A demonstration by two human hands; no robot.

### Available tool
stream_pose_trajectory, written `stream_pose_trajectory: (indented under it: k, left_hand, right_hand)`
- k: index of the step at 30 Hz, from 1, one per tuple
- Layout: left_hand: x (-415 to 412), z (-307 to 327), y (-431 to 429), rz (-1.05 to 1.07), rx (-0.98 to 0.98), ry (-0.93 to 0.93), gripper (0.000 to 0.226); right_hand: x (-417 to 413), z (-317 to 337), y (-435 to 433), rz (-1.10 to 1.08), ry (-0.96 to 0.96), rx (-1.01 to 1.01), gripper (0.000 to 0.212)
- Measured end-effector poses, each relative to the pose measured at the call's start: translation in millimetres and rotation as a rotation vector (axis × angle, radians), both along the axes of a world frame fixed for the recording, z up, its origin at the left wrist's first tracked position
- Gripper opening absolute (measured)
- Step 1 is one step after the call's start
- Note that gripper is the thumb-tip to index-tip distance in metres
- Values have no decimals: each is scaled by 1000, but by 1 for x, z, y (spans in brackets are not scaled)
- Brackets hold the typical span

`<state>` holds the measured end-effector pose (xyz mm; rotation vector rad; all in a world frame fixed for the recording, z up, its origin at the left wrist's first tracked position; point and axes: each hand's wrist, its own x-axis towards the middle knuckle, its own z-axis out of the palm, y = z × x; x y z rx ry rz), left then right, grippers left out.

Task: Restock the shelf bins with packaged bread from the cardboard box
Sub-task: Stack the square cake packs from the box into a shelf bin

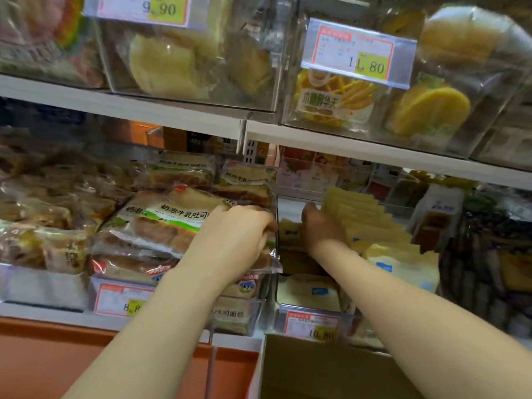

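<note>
My left hand [236, 234] grips the right end of a clear bag of sliced toast bread [161, 220] lying on top of a stack in the middle shelf bin [230, 315]. My right hand [322, 226] reaches into the neighbouring bin [311, 321] on the right, its fingers curled against a row of pale yellow packets [368, 223] standing on edge. Whether it holds one of them I cannot tell. The cardboard box [331, 370] sits below the shelf, under my right forearm.
Above, clear bins [201, 90] hold round buns and waffle packs behind price tags [357, 53]. Wrapped loaves [43, 226] fill the bins at left, dark packaged goods [489, 254] those at right. An orange panel [86, 355] runs below the shelf edge.
</note>
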<state>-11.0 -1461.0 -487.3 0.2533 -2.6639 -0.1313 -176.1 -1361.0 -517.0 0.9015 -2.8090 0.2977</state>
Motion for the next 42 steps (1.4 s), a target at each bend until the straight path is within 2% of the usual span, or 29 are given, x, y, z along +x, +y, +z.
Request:
stream_pose_trajectory:
  k: [2, 4, 6, 9, 12, 14, 16, 20, 25, 32, 35, 37, 40, 42]
  left_hand:
    - [2, -1, -2, 7, 1, 8, 25]
    - [3, -2, -3, 15, -3, 17, 26]
    - [3, -2, -3, 16, -8, 23, 26]
    - [1, -2, -3, 13, -15, 20, 25]
    - [0, 1, -5, 9, -9, 19, 24]
    - [-1, 3, -6, 11, 2, 21, 24]
    - [-1, 3, -6, 17, 2, 24, 23]
    - [2, 0, -1, 16, -4, -5, 25]
    - [7, -4, 2, 7, -23, -18, 26]
    - [5, -5, 1, 8, -25, -18, 25]
    - [5, -4, 1, 0, -6, -16, 25]
    - [4, -4, 1, -1, -1, -18, 25]
    - [4, -5, 0, 13, -9, -14, 25]
    - [4, -5, 1, 18, -15, -18, 25]
  right_hand:
    - [-7, -9, -3, 18, -76, -95, 47]
    - [-18, -23, -7, 71, -146, -81, 65]
    - [-34, -37, -12, 110, -120, 39, 75]
    - [-58, -51, -18, 125, -95, 249, 79]
    - [-61, -42, -23, 178, -100, 307, 75]
    - [-46, -18, -22, 235, -180, 299, 53]
    - [-21, 7, -13, 297, -238, 408, 42]
    - [31, 21, 22, 365, -294, 687, 52]
    - [51, 7, 44, 347, -184, 738, 47]
    - [45, -8, 44, 393, -17, 746, 63]
    - [45, -5, 42, 337, 11, 668, 43]
    - [43, 7, 37, 241, 106, 619, 28]
    - [27, 27, 23, 93, 278, 596, 23]
    - [15, 37, 15, 75, 382, 500, 23]
